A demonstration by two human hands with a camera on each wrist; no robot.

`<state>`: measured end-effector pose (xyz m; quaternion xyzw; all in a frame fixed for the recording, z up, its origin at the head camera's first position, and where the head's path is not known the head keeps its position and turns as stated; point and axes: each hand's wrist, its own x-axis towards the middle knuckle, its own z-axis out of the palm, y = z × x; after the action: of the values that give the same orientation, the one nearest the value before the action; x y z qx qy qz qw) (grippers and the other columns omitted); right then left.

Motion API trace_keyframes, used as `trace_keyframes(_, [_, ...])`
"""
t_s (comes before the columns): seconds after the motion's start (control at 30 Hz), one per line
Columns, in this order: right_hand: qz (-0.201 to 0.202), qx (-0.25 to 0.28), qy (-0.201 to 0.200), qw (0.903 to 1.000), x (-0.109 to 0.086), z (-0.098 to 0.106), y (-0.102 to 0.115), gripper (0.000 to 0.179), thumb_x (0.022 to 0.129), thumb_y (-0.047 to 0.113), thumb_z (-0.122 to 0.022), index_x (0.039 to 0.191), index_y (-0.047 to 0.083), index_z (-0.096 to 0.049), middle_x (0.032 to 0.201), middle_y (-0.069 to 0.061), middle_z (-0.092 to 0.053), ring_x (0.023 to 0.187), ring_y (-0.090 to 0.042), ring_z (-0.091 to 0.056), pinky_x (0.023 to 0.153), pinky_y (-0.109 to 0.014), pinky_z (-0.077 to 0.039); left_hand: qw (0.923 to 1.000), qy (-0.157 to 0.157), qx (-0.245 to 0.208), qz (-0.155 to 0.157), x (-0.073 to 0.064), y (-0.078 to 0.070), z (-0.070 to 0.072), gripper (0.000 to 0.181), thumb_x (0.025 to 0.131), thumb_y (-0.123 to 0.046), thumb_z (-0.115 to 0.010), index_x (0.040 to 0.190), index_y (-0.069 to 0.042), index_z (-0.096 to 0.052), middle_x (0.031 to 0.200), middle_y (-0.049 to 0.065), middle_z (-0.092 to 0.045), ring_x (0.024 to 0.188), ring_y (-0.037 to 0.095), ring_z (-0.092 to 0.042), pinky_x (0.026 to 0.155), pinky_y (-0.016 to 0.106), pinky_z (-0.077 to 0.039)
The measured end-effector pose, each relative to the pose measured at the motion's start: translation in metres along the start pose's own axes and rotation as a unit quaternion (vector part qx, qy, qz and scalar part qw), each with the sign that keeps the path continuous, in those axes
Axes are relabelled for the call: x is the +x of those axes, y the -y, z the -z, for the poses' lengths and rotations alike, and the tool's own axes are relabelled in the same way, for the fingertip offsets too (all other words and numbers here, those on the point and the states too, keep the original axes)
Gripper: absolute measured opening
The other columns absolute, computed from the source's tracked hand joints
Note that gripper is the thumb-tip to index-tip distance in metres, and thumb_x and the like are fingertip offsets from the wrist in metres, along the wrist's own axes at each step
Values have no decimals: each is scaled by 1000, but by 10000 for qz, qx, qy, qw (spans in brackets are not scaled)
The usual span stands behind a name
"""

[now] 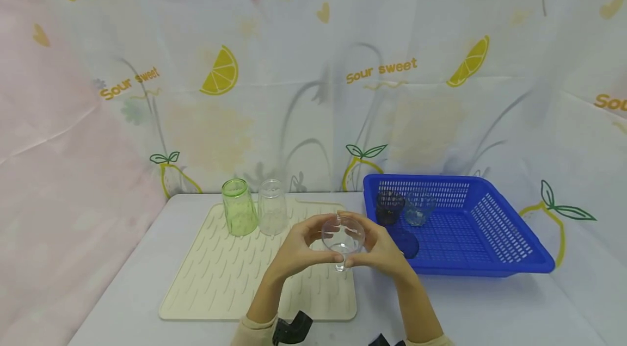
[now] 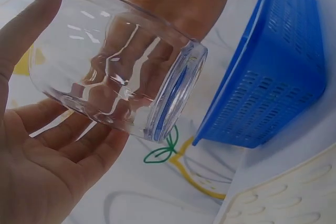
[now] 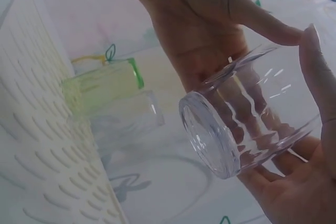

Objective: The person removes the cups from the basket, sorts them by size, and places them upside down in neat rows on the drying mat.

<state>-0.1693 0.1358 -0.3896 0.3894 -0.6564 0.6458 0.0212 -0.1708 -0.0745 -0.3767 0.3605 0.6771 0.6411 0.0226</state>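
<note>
Cradling a clear, thick-based glass tumbler (image 1: 343,238) between them, both hands held it in the lower middle of the head view, raised above the near right corner of the cream ribbed silicone drying mat (image 1: 230,280). The left hand (image 1: 293,251) had its fingers (image 2: 79,140) curled loosely under the glass wall with the thumb on top; the right hand (image 1: 379,248) mirrored it, fingers (image 3: 247,11) wrapped over the far side and palm beneath. Seen from the wrist views, the tumbler lay tilted on its side, its heavy base (image 3: 207,137) towards the mat side and its open mouth towards the blue perforated plastic basket (image 1: 490,232).

At the upper left of the mat stood a green translucent cup (image 1: 238,207) and, just beside it, a clear plastic cup (image 1: 272,206), both mouth down. Inside the basket, near its left wall, sat a dark tumbler (image 1: 389,206), a pale bluish glass (image 1: 418,207) and a blue cup (image 1: 406,242). Everything rested on a white worktop (image 1: 490,308).

Judged from this, handling it well called for a steady two-sided hold on the smooth wall, turning the glass slowly and keeping it well apart from the two cups already standing on the mat.
</note>
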Motion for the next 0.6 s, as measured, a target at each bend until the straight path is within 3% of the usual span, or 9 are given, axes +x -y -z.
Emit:
trace_keyframes(0.2, [-98,271,-92,9995,-1,-6,-4,76,79,20,-78,136,-10,-38,138,-29,-40,128,-11,-44,107,-27,-37,9999,63,-79,-88,0,3,1,69,77,-23,-80,133,2,-48,129,17,-55,117,36,-53,99,39,-47])
trace_keyframes(0.43, [-112,435,-92,9989,-3,-13,-10,88,85,32,-69,144,-10,-20,145,-34,-27,131,-10,-41,109,-34,-36,9992,-225,16,-342,1,5,0,61,76,-15,-80,126,4,-53,121,19,-60,112,25,-57,97,36,-48])
trace_keyframes(0.6, [-486,476,-213,9975,-7,-18,-13,88,82,28,-74,143,-9,-25,141,-34,-33,129,-31,-43,106,-24,-38,9984,-371,86,-430,1,3,1,57,75,-10,-79,124,6,-53,117,23,-60,109,30,-58,95,32,-49])
